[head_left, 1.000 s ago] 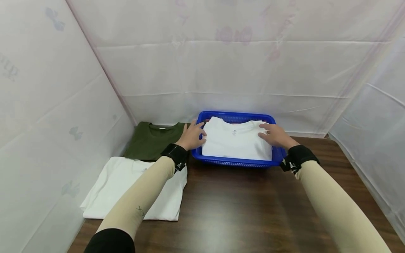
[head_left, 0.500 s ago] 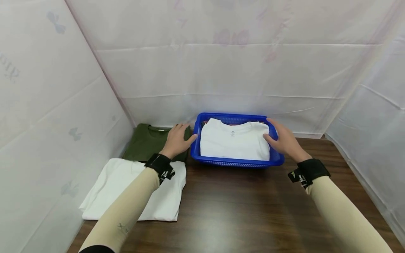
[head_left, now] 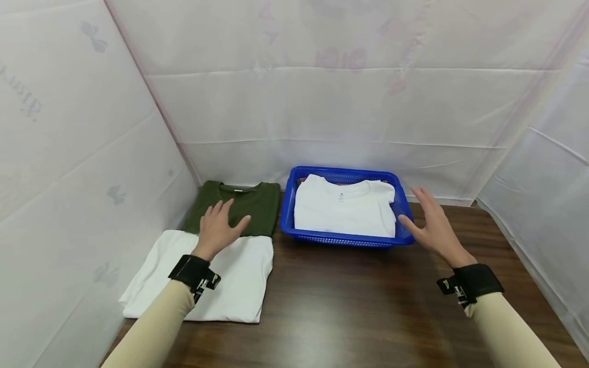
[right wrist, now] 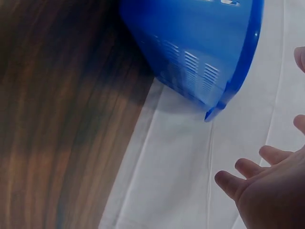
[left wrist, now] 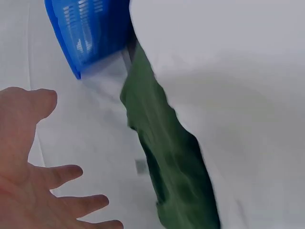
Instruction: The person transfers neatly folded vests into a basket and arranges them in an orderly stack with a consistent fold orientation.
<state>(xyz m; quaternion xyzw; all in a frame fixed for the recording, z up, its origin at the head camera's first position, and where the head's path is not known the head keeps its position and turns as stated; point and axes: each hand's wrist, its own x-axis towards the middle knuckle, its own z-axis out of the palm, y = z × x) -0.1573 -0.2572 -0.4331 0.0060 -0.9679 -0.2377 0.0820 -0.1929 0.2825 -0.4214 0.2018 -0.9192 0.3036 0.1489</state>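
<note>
A folded white T-shirt [head_left: 342, 209] lies in the blue plastic basket [head_left: 336, 238], neckline toward the back wall; a strip of reddish cloth shows behind its collar. My left hand [head_left: 216, 232] is over the folded clothes at the left, fingers spread and holding nothing. Under and behind it are a folded dark green T-shirt [head_left: 257, 209] and, nearer me, a folded white garment [head_left: 230, 286]. Just off the basket's right end, my right hand [head_left: 434, 227] has its fingers extended and thumb apart, with nothing in it. In the right wrist view, its fingers [right wrist: 228, 183] are apart from the basket.
The dark wooden table [head_left: 349, 301] runs up to a white sheet wall [head_left: 340, 117] behind the basket. More white sheeting [head_left: 92, 179] rises along the left side, close to the folded clothes, and on the right [head_left: 547, 179].
Both hands have left the white T-shirt in the basket. The left has moved left and toward me, over the clothes; the right has drawn off to the right, past the basket's rim.
</note>
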